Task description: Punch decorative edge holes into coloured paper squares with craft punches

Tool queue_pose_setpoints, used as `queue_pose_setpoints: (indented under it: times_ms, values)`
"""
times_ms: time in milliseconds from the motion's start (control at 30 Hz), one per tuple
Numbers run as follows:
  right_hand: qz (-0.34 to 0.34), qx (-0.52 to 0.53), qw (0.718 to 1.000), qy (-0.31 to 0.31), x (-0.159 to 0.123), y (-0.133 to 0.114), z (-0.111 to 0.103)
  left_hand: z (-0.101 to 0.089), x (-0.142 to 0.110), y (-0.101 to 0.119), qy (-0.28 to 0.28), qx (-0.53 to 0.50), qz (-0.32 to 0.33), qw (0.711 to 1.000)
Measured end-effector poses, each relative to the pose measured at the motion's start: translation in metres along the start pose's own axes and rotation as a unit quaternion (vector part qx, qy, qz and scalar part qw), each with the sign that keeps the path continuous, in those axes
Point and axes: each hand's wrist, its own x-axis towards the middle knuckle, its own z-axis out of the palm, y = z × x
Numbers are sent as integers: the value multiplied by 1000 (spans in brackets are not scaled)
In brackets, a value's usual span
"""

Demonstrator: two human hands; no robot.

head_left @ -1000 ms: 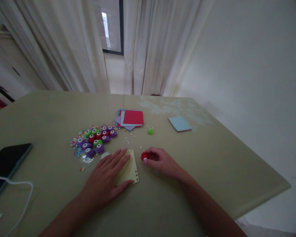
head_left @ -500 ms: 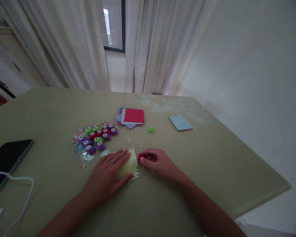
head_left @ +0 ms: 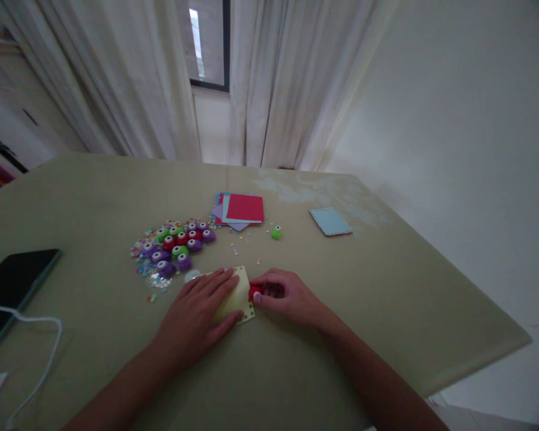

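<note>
Under my left hand (head_left: 202,311) lies a pale yellow card (head_left: 230,302) with small holes along its edges. That hand rests flat on the card, fingers stretched out and thumb near the lower edge. In my right hand (head_left: 285,293) a small red craft punch (head_left: 255,291) is pinched between thumb and fingers, at the card's right edge. The curled fingers hide part of the punch, and I cannot tell how far the card sits inside it. Beyond the hands stands a green craft punch (head_left: 276,232).
Several purple, green and red craft punches (head_left: 182,239) cluster on scattered paper confetti (head_left: 137,248) at left. Coloured cards (head_left: 245,208) are stacked behind. A light blue card (head_left: 330,221) lies at right. A black tablet (head_left: 15,287) with a white cable (head_left: 56,341) lies far left.
My right hand has brought the red craft punch slightly left, from just beside the yellow card up against its right edge. My left hand stays on the card.
</note>
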Motion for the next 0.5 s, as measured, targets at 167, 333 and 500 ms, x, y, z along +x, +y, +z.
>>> queue_pose_setpoints:
  times_ms: [167, 333, 500]
  values:
    - [18, 17, 1000, 18, 0, 2, 3, 2, -1, 1, 4, 22, -3, 1000]
    - [-7, -3, 999, 39, 1, 2, 5, 2, -1, 2, 5, 41, -17, 999]
    - [16, 62, 997, 43, 3, -1, 9, 1, -1, 1, 8, 38, -2, 999]
